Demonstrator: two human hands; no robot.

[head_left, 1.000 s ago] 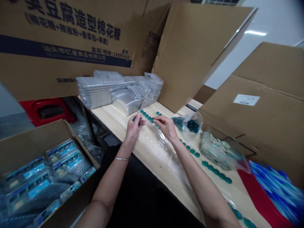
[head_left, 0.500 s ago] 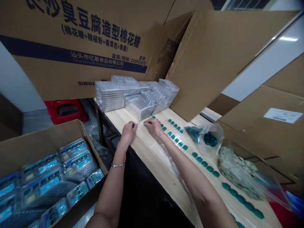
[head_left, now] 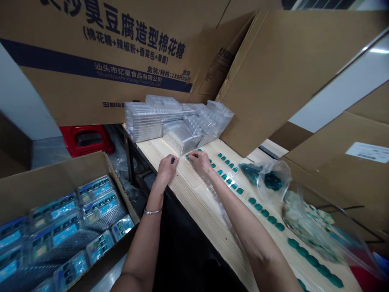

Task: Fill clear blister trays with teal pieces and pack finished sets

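Observation:
My left hand (head_left: 166, 169) is closed near the table's left edge, and a small dark green piece (head_left: 173, 160) shows between its fingers. Just to its right, my right hand (head_left: 200, 161) pinches a green piece (head_left: 187, 157) over the far end of the table. Clear plastic trays lie flat under and beside my right forearm, hard to make out against the wood. Rows of green pieces (head_left: 231, 181) sit in them, running toward me on the right. Part of one row is hidden behind my right hand.
Stacked clear plastic trays (head_left: 146, 121) stand at the table's far end. A bag of green pieces (head_left: 273, 180) and a bag of printed pieces (head_left: 310, 219) lie right. A carton (head_left: 121, 194) of blue packs stands left, near a red stool (head_left: 88, 140). Large cardboard (head_left: 273, 73) rises behind.
The view has shifted slightly, so everything sits a little further right. Both hands keep nearly the same place on the table, with fingers still closed.

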